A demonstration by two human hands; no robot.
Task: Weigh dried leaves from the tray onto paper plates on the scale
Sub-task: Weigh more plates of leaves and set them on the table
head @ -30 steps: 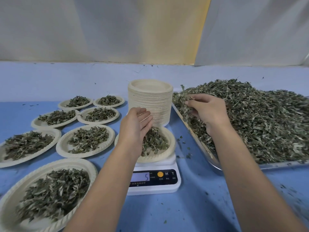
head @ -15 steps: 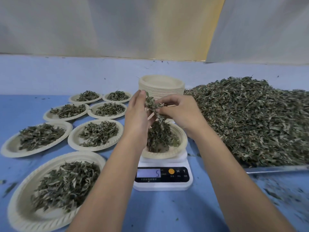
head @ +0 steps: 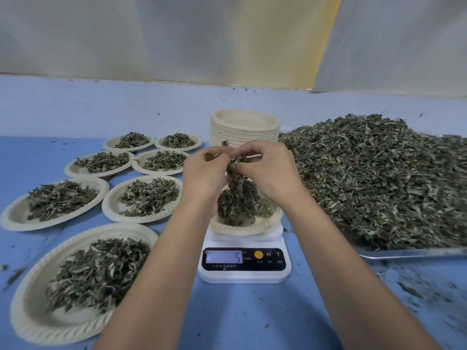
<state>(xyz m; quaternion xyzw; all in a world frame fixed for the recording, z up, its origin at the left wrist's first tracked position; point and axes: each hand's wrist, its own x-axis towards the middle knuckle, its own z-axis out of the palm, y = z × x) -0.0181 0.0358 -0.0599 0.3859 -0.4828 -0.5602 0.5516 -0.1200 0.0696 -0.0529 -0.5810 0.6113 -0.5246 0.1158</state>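
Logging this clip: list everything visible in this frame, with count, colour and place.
scale: one, white with black panel, table centre, display reads 5
plate on the scale: one, cream, holds a leaf pile
filled plates: seven, cream with green-brown leaves, left of the scale
plate stack: one, cream, top plate empty, behind the scale
tray: one, metal, right of the scale
leaf heap: one, green-brown, on the tray
table: one, blue, scattered leaf bits
backdrop: white and cream sheeting, behind the table
held clump: one, green-brown, above the plate on the scale
left hand: one, pinches the held clump
right hand: one, pinches the held clump
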